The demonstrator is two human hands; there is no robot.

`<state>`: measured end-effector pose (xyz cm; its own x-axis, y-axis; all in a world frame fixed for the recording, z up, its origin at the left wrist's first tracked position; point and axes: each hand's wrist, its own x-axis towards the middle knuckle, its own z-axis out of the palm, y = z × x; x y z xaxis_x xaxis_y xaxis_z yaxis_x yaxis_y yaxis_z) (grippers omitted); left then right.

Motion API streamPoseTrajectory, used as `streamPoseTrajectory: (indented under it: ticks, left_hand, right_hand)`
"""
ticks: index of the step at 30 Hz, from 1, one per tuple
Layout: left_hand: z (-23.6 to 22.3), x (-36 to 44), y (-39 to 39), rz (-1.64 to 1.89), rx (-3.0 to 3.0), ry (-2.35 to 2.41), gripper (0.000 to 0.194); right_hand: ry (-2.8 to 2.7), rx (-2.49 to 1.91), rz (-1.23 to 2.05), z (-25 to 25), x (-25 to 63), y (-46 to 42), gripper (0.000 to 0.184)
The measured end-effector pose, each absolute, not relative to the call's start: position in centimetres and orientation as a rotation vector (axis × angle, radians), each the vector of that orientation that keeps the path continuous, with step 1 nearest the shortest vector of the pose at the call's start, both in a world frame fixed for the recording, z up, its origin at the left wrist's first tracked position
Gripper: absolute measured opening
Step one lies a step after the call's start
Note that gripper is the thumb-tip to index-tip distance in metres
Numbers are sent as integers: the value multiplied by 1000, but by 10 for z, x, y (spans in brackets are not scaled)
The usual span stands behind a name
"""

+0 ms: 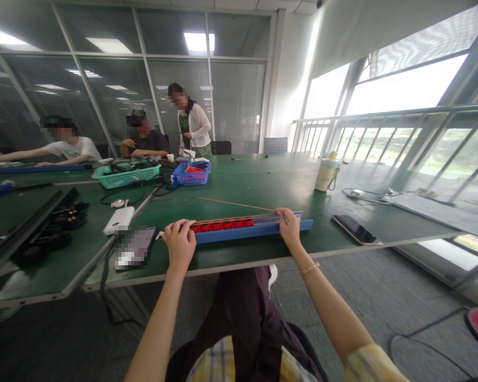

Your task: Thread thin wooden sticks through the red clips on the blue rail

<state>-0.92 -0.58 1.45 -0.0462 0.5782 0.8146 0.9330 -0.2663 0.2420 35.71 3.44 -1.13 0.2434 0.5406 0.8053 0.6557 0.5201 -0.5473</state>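
A long blue channel (255, 231) lies on the table in front of me, with a row of red pieces (223, 225) set inside it. Along its top runs a thin yellowish wire (236, 203), whose loose length doubles back over the table behind the channel. At the left end, my left hand (179, 241) is closed, fingertips pinched at the wire and the channel's edge. Near the right end, my right hand (289, 227) pinches the wire where it bends back. The fingers partly hide both grip points.
Left of the channel lie a phone (137, 246) and a white power bank (119, 220). A second phone (354, 229) and a bottle (326, 174) are on the right. Beyond are a green basket (127, 178) and a blue basket (191, 175). Several people are across the table.
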Motion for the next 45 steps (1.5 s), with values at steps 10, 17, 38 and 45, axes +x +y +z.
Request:
streamPoseTrajectory:
  ticks: [10, 17, 38, 45]
  left_hand:
    - [14, -8, -4, -1294, -1800, -1646, 36]
    - [14, -8, -4, -1334, -1743, -1665, 40]
    - [13, -7, -6, -1151, -1845, -1708, 37]
    - [13, -7, -6, -1156, -1839, -1710, 37]
  right_hand:
    - [-1488, -1054, -123, -5, 354, 30, 26]
    - [-1541, -1039, -120, -3, 352, 30, 26]
    - [-1508, -1091, -193, -13, 353, 39, 28]
    - [-1549, -1165, -229, -16, 354, 42, 31]
